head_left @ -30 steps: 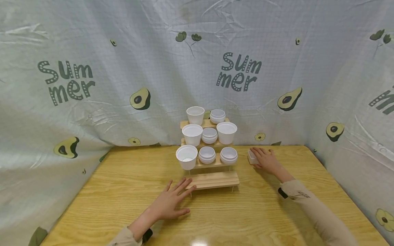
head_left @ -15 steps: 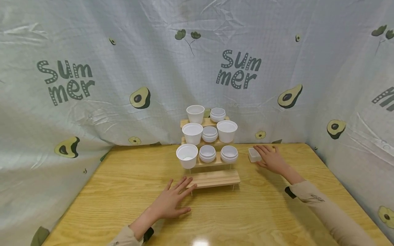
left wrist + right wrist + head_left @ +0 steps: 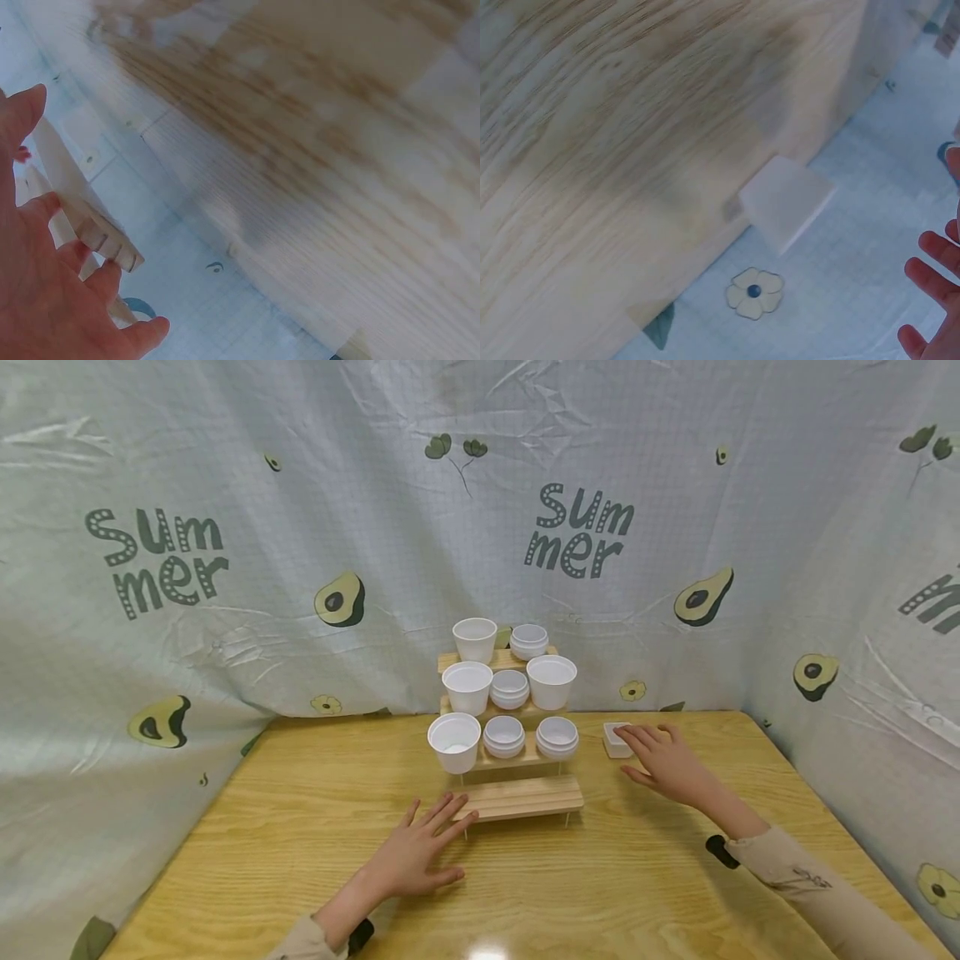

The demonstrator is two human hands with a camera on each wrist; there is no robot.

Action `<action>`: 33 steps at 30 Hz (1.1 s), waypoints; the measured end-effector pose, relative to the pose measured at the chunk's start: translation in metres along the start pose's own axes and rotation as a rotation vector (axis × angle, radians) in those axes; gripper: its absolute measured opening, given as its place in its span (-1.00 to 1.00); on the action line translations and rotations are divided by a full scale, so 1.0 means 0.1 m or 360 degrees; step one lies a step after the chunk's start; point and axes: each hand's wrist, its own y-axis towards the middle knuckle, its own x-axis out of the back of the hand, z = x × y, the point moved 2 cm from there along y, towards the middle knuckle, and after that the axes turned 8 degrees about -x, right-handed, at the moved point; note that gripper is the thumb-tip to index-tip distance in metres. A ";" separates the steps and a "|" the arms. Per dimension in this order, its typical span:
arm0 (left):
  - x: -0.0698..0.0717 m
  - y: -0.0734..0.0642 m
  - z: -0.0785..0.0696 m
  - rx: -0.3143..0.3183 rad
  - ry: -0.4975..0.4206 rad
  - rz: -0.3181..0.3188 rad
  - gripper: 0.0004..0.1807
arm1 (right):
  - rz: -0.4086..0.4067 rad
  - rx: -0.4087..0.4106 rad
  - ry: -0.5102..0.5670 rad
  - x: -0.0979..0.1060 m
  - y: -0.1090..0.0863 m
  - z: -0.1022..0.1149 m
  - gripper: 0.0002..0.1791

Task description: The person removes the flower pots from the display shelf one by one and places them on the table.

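My left hand [image 3: 416, 856] rests its spread fingertips at the left end of the lowest board of a stepped wooden stand [image 3: 525, 799]. The left wrist view shows those fingers beside the grooved end [image 3: 105, 244] of the board. My right hand [image 3: 667, 764] hovers at the right of a small white square box [image 3: 613, 746], fingers spread and holding nothing. In the head view its fingertips overlap the box's right side; in the right wrist view the same box [image 3: 784, 196] stands apart from the fingers [image 3: 934, 281].
Tall white cups [image 3: 551, 685] and short ridged white jars [image 3: 504, 737] stand on the upper boards, several in all. The lowest board bears nothing. A printed cloth [image 3: 420, 527] hangs behind and beside the wooden table [image 3: 315, 793].
My right hand has drawn back to the right and towards me, letting go of the white box, which stays on the table. The left hand has not moved.
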 end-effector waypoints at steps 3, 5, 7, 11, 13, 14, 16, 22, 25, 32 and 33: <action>-0.01 0.00 0.00 0.0016 0.0000 0.0014 -0.19 | -0.0013 0.0023 -0.0004 0.06 0.03 0.06 -0.32; -0.01 0.00 0.01 0.0020 -0.0002 0.0018 -0.19 | -0.0027 0.0045 0.0011 0.11 0.04 0.11 -0.36; -0.02 0.01 0.01 0.0019 -0.0002 0.0018 -0.19 | -0.0046 0.0073 0.0022 0.15 0.06 0.15 -0.39; -0.02 0.01 0.01 0.0025 -0.0005 0.0032 -0.18 | -0.0053 0.0112 0.0050 0.20 0.08 0.23 -0.44; -0.01 0.02 0.01 0.0032 -0.0007 0.0043 -0.19 | -0.0049 0.0122 0.0057 0.22 0.10 0.26 -0.45; -0.01 0.02 0.01 0.0035 -0.0006 0.0048 -0.19 | -0.0054 0.0128 0.0067 0.23 0.11 0.28 -0.46; 0.00 0.02 0.00 0.0040 -0.0008 0.0055 -0.19 | -0.0070 0.0136 0.0071 0.24 0.14 0.32 -0.46; 0.01 0.04 0.00 0.0043 -0.0011 0.0056 -0.19 | -0.0132 0.0166 0.0085 0.29 0.26 0.44 -0.40; 0.01 0.05 0.00 0.0041 -0.0011 0.0053 -0.19 | -0.0139 0.0190 0.0116 0.30 0.32 0.49 -0.42; 0.00 0.07 -0.01 0.0046 0.0002 0.0053 -0.18 | -0.0118 0.0204 0.0167 0.25 0.49 0.61 -0.29; 0.00 0.07 -0.01 0.0046 0.0005 0.0051 -0.18 | -0.0115 0.0202 0.0165 0.24 0.51 0.63 -0.27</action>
